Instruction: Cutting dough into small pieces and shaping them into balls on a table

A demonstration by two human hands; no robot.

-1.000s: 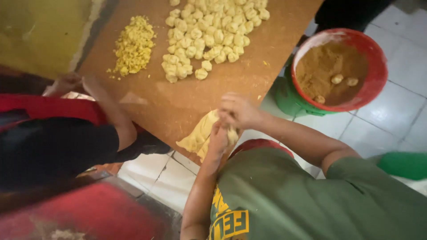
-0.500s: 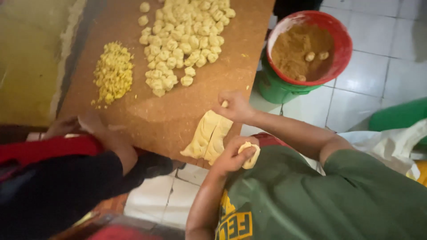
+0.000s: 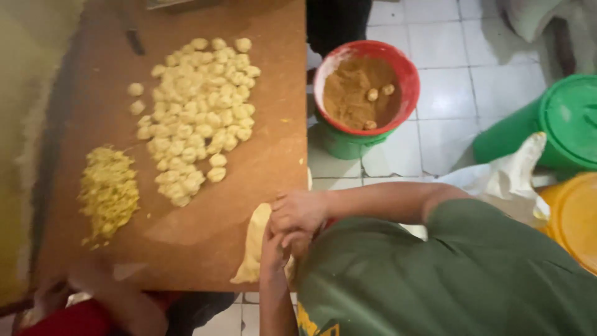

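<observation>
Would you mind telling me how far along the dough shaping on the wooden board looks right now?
Done: a large heap of small dough balls lies on the wooden board, with a pile of yellow crumbly bits beside it. In hand: both hands, the right hand over the left hand, work at the edge of a flat dough sheet. Left: that sheet remains unportioned.

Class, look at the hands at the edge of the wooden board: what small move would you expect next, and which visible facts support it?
Probably pinching a small piece off the dough slab. Both hands meet over it at the board edge, the right hand above the left hand. Many small dough balls already lie heaped further up the board, so another piece seems likely.
</observation>
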